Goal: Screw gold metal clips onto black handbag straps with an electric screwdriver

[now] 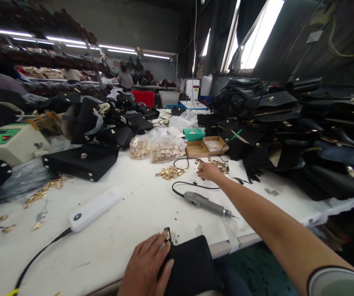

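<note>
My left hand [148, 263] grips the edge of a black leather bag [192, 267] at the table's front edge, with the thumb along its side. A short strap end with a gold fitting [167, 235] sticks up by its fingertips. My right hand [210, 172] is stretched out to the gold metal fittings [221, 166], fingers pinched together and pointing down. What lies between those fingertips is hidden. Below the right hand lies a grey electric screwdriver [206, 203], its bit pointing right. Another heap of gold fittings [172, 172] is just left of the right hand.
A white handheld device [95, 209] with a cable lies left. Clear bags of fittings [167, 150], a cardboard tray [197, 149] and a green box [194, 134] stand behind. Black bags [81, 160] are piled left and right [272, 107]. Co-workers [125, 78] are in the background.
</note>
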The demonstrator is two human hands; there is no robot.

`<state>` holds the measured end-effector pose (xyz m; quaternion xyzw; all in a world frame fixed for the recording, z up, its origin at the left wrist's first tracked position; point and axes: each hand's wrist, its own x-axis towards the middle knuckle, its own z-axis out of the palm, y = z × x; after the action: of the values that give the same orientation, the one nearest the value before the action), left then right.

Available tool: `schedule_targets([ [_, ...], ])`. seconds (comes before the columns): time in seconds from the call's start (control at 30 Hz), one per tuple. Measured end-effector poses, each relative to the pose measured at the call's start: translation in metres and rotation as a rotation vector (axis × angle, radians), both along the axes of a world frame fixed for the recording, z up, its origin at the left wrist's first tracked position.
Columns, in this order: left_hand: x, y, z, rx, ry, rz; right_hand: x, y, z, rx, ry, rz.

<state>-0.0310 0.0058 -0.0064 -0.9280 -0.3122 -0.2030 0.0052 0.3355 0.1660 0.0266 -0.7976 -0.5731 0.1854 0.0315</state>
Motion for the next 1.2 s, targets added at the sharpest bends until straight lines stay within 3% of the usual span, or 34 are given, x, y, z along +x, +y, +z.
schedule_targets([
  [0.2,0.005,-0.013,0.015,-0.275,-0.053,0.068,-0.011,-0.003,0.019,0.071,0.069,0.014],
  [0.33,0.003,-0.015,0.016,-0.348,-0.029,0.088,-0.051,-0.035,0.025,0.184,0.254,0.098],
  [0.43,0.003,-0.016,0.018,-0.369,-0.01,0.09,-0.096,-0.083,0.019,0.169,0.539,0.182],
  [0.47,0.003,-0.015,0.019,-0.372,-0.004,0.089,-0.111,-0.099,0.016,0.141,0.756,0.185],
  [0.57,0.005,-0.014,0.022,-0.379,0.02,0.077,-0.143,-0.134,0.005,0.056,1.101,0.106],
  [0.67,0.006,-0.013,0.021,-0.366,0.028,0.062,-0.155,-0.142,-0.006,0.045,1.065,0.07],
  [0.83,0.002,-0.012,0.008,-0.275,-0.029,0.034,-0.155,-0.136,-0.02,0.028,0.968,0.136],
  [1.2,0.003,-0.013,0.007,-0.253,-0.004,0.049,-0.161,-0.137,-0.018,0.081,0.696,0.229],
])
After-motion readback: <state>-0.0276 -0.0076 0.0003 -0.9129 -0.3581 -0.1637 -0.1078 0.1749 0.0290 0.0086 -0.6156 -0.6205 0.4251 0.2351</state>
